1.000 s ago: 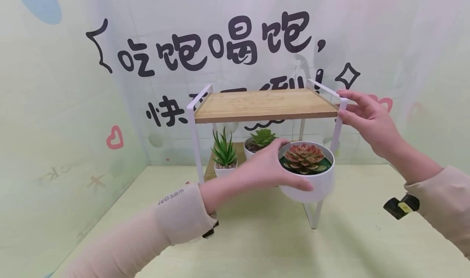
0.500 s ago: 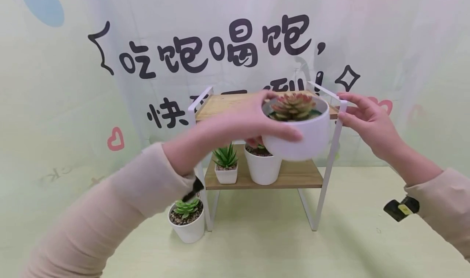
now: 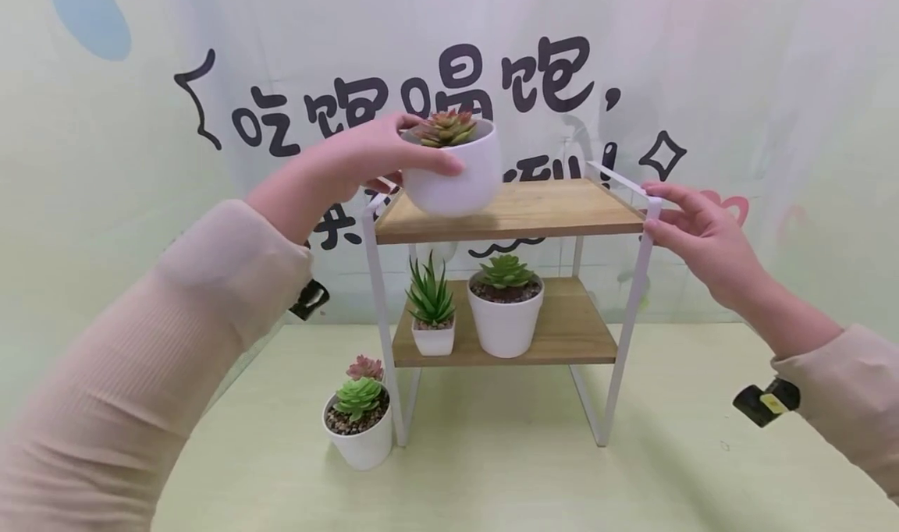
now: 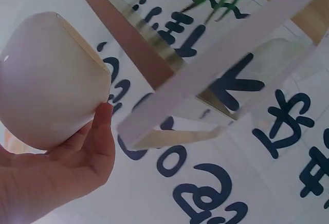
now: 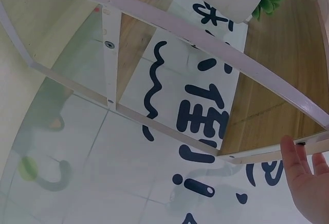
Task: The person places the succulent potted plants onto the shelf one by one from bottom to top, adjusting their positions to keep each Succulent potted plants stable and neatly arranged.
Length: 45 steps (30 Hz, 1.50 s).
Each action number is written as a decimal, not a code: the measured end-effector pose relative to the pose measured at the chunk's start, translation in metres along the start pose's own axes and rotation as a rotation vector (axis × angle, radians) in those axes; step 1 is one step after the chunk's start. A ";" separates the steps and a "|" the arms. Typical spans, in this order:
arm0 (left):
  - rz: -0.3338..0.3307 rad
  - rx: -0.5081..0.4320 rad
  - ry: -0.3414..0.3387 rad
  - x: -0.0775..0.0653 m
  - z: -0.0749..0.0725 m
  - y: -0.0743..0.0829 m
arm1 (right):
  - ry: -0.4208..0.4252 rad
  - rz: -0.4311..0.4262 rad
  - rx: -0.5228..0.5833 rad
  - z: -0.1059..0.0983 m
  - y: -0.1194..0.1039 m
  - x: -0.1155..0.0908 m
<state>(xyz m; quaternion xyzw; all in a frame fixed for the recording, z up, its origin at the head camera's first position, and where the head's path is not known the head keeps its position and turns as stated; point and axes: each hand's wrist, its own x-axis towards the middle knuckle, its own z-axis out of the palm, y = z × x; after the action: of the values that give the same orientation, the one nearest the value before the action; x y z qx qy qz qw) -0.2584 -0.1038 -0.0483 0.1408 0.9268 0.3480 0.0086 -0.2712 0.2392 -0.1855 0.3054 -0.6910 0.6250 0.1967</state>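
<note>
My left hand (image 3: 375, 154) grips a round white pot (image 3: 463, 177) holding a reddish-green succulent (image 3: 445, 129), raised over the left part of the rack's upper wooden board (image 3: 534, 204). Thumb in front, fingers behind, it holds the pot by its left side. In the left wrist view the pot's smooth wall (image 4: 54, 80) rests in the curled fingers, near the metal frame (image 4: 169, 100). My right hand (image 3: 709, 243) pinches the front right top corner of the white rack frame (image 3: 635, 274); the right wrist view shows its fingers (image 5: 291, 157) at the rail.
On the lower board (image 3: 569, 329) stand a spiky green plant (image 3: 431, 298) in a square pot and a green succulent in a white pot (image 3: 506, 325). Left of the rack, on the table (image 3: 506, 485), is another potted succulent (image 3: 360, 430), with a pink succulent (image 3: 365, 368) behind it.
My left hand has lifted the potted succulent from in front of the rack's right side, up and leftward over the upper board. The right hand stays at the frame corner.
</note>
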 end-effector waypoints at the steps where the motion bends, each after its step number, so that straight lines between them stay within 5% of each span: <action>1: -0.010 0.008 0.004 0.004 -0.002 -0.003 | 0.000 0.001 -0.003 0.000 0.000 0.000; 10: -0.047 0.059 -0.029 0.026 -0.013 -0.025 | 0.003 0.004 -0.013 -0.001 0.003 0.000; 30: -0.032 -0.066 -0.141 0.032 -0.018 -0.040 | 0.014 -0.020 0.028 0.000 0.003 0.001; 45: 0.055 -0.083 -0.132 0.035 -0.015 -0.049 | 0.019 -0.012 -0.003 0.000 0.003 0.000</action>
<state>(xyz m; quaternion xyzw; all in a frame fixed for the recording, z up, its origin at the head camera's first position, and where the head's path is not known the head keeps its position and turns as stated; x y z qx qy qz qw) -0.3059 -0.1396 -0.0654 0.1885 0.9047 0.3763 0.0658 -0.2726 0.2392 -0.1878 0.3032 -0.6880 0.6258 0.2075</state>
